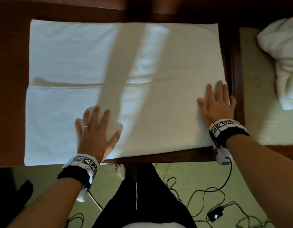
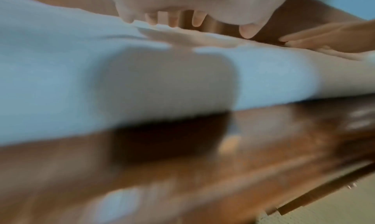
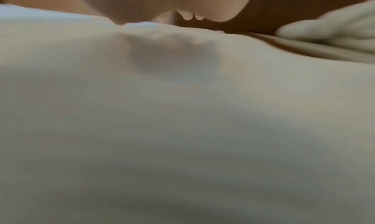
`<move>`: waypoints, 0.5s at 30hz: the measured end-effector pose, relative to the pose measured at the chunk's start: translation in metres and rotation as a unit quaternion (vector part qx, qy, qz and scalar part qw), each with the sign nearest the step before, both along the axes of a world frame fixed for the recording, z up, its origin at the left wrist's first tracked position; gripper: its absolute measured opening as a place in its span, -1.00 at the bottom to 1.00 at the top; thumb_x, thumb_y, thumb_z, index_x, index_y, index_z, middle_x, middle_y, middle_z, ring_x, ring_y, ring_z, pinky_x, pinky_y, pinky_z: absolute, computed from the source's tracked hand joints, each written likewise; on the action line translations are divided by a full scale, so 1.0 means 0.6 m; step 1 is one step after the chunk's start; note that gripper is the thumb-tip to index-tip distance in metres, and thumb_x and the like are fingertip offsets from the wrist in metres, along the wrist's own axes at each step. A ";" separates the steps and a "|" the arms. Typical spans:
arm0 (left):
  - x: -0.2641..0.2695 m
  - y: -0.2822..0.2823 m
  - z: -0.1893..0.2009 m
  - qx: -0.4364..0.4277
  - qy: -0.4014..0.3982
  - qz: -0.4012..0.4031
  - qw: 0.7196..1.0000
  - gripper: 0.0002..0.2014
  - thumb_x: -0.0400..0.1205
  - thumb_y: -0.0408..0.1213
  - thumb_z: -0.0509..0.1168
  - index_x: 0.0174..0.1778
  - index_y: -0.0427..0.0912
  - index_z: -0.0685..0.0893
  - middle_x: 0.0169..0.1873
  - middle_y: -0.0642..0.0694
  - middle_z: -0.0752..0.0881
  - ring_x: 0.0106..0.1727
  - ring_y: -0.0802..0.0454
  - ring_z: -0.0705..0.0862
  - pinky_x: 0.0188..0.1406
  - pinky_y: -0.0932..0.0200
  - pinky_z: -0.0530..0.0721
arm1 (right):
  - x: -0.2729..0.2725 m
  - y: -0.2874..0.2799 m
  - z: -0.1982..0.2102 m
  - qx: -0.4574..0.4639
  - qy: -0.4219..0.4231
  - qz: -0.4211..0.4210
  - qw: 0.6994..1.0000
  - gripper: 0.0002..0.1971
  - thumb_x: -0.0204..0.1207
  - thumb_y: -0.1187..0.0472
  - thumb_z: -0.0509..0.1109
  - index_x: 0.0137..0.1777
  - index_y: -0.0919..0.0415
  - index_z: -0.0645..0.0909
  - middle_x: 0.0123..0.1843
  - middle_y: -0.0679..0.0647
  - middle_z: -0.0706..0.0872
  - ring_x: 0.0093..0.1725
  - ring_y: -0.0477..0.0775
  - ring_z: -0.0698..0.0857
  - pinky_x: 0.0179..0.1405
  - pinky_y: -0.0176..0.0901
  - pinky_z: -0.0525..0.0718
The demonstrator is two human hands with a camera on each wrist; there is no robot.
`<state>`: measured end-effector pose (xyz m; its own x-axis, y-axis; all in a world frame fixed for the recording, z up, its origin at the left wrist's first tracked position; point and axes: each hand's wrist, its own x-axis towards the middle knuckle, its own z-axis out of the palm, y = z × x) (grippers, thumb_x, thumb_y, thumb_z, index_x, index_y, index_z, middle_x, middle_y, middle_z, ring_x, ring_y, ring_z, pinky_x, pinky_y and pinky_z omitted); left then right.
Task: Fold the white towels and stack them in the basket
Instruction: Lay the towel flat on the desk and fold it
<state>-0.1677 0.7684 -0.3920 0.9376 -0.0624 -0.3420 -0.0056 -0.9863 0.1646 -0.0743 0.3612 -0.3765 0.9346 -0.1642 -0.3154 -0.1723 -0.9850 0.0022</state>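
The head camera is looking steeply down from above onto the flat white terry towel (image 1: 122, 66) covering the dark brown wooden table (image 1: 10, 96), taking in both forearms and the floor. The left wrist camera is sitting low at the table's near edge (image 2: 202, 155), facing along the cloth. The right wrist camera is pressing close over the towel (image 3: 182, 131), blurred. All three are sharing that towel.
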 end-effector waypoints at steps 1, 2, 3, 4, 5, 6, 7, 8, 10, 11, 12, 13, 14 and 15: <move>0.009 -0.008 0.006 -0.011 -0.011 0.004 1.000 -0.18 0.59 0.33 0.05 0.72 -0.06 0.23 0.72 -0.26 0.16 0.71 -0.42 0.12 0.59 -0.52 0.11 | 0.004 0.020 0.003 0.003 -0.015 0.032 0.999 -0.25 0.61 -0.31 -0.19 0.75 0.01 0.00 0.79 0.16 -0.13 0.75 0.22 -0.10 0.63 0.41 0.04; 0.019 -0.017 0.009 -0.017 -0.027 -0.008 0.999 -0.18 0.59 0.31 0.06 0.71 -0.09 0.26 0.70 -0.30 0.20 0.69 -0.44 0.16 0.59 -0.50 0.15 | 0.002 0.050 0.006 0.015 -0.022 0.079 0.997 -0.26 0.62 -0.29 -0.14 0.75 0.03 0.05 0.78 0.19 -0.08 0.75 0.27 -0.04 0.60 0.39 0.10; 0.029 -0.029 0.010 -0.019 -0.041 -0.039 0.998 -0.19 0.60 0.30 0.07 0.71 -0.10 0.28 0.70 -0.31 0.23 0.68 -0.45 0.20 0.59 -0.48 0.20 | -0.006 0.086 0.003 0.031 -0.023 0.133 0.990 -0.28 0.63 -0.29 -0.08 0.74 0.01 0.10 0.78 0.20 -0.04 0.74 0.30 0.00 0.57 0.37 0.14; 0.037 -0.040 0.010 -0.016 -0.049 -0.082 0.995 -0.21 0.61 0.29 0.07 0.72 -0.08 0.28 0.70 -0.30 0.24 0.68 -0.43 0.22 0.59 -0.46 0.24 | -0.016 0.122 -0.002 0.045 -0.023 0.187 0.981 -0.29 0.63 -0.30 -0.04 0.74 -0.03 0.12 0.78 0.18 -0.03 0.74 0.31 0.02 0.56 0.36 0.18; 0.045 -0.046 0.007 -0.011 -0.050 -0.125 0.991 -0.21 0.63 0.30 0.05 0.74 -0.04 0.24 0.72 -0.27 0.22 0.69 -0.41 0.22 0.60 -0.44 0.26 | -0.030 0.154 -0.010 0.052 -0.014 0.226 0.973 -0.30 0.64 -0.32 -0.02 0.74 -0.08 0.10 0.78 0.16 -0.05 0.74 0.32 -0.02 0.57 0.38 0.17; 0.052 -0.046 0.003 -0.008 -0.046 -0.164 0.985 -0.22 0.64 0.31 0.01 0.76 0.02 0.16 0.75 -0.22 0.17 0.71 -0.38 0.19 0.61 -0.44 0.26 | -0.041 0.178 -0.015 0.055 0.004 0.241 0.969 -0.29 0.63 -0.35 -0.01 0.74 -0.14 0.04 0.79 0.13 -0.13 0.74 0.32 -0.10 0.59 0.41 0.12; 0.059 -0.036 -0.002 -0.004 -0.039 -0.197 0.980 -0.23 0.66 0.33 -0.04 0.78 0.09 0.06 0.77 -0.18 0.09 0.74 -0.35 0.14 0.63 -0.43 0.22 | -0.048 0.192 -0.020 0.057 0.021 0.235 0.970 -0.28 0.63 -0.38 -0.02 0.74 -0.20 -0.05 0.78 0.09 -0.23 0.74 0.32 -0.21 0.61 0.42 0.02; 0.066 -0.014 -0.010 0.001 -0.034 -0.220 0.975 -0.24 0.68 0.36 -0.12 0.79 0.15 -0.05 0.79 -0.13 -0.01 0.76 -0.32 0.07 0.66 -0.41 0.16 | -0.051 0.196 -0.024 0.060 0.032 0.224 0.972 -0.27 0.62 -0.41 -0.03 0.74 -0.24 -0.12 0.77 0.06 -0.31 0.73 0.30 -0.29 0.62 0.42 -0.07; 0.078 0.050 -0.018 0.026 -0.022 -0.224 0.974 -0.26 0.69 0.39 -0.26 0.77 0.19 -0.19 0.79 -0.08 -0.13 0.76 -0.34 -0.02 0.67 -0.39 0.11 | -0.050 0.193 -0.025 0.062 0.034 0.218 0.973 -0.26 0.61 -0.43 -0.04 0.72 -0.28 -0.19 0.76 0.02 -0.37 0.72 0.28 -0.35 0.63 0.43 -0.12; 0.083 0.089 -0.016 0.041 -0.019 -0.201 0.979 -0.25 0.69 0.39 -0.29 0.78 0.15 -0.16 0.78 -0.14 -0.08 0.74 -0.41 0.03 0.63 -0.42 0.17 | -0.048 0.190 -0.023 0.063 0.034 0.222 0.973 -0.25 0.60 -0.44 -0.04 0.72 -0.29 -0.19 0.76 0.01 -0.37 0.72 0.28 -0.34 0.64 0.43 -0.10; 0.085 0.131 -0.011 0.062 -0.016 -0.162 0.985 -0.23 0.69 0.38 -0.31 0.79 0.08 -0.08 0.77 -0.21 0.01 0.71 -0.50 0.11 0.55 -0.46 0.25 | -0.046 0.188 -0.022 0.063 0.036 0.224 0.972 -0.25 0.59 -0.45 -0.03 0.72 -0.30 -0.18 0.76 0.01 -0.36 0.72 0.27 -0.34 0.64 0.43 -0.09; 0.086 0.171 -0.002 0.086 -0.007 -0.106 0.991 -0.19 0.69 0.38 -0.34 0.80 -0.02 -0.02 0.76 -0.26 0.05 0.67 -0.56 0.16 0.49 -0.49 0.30 | -0.044 0.189 -0.022 0.062 0.039 0.223 0.972 -0.24 0.58 -0.45 -0.03 0.71 -0.31 -0.19 0.76 0.00 -0.37 0.72 0.27 -0.34 0.64 0.42 -0.09; 0.085 0.205 0.009 0.108 0.011 -0.044 0.993 -0.15 0.68 0.40 -0.36 0.79 -0.09 0.00 0.76 -0.27 0.04 0.66 -0.57 0.17 0.48 -0.51 0.30 | -0.042 0.191 -0.020 0.060 0.043 0.221 0.972 -0.24 0.58 -0.46 -0.03 0.71 -0.32 -0.20 0.76 -0.01 -0.37 0.72 0.27 -0.34 0.63 0.41 -0.09; 0.087 0.229 0.020 0.129 0.037 0.008 0.991 -0.12 0.68 0.41 -0.36 0.78 -0.14 -0.03 0.77 -0.26 0.00 0.67 -0.54 0.15 0.51 -0.52 0.27 | -0.041 0.194 -0.019 0.057 0.048 0.219 0.973 -0.24 0.58 -0.46 -0.03 0.71 -0.33 -0.22 0.75 -0.01 -0.39 0.72 0.27 -0.35 0.63 0.41 -0.10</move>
<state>-0.1156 0.9059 -0.3801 0.9097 0.0500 -0.4123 0.0121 -0.9955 -0.0940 -0.0990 0.4778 -0.3878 0.8728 0.2833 -0.3975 0.2587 -0.9590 -0.1155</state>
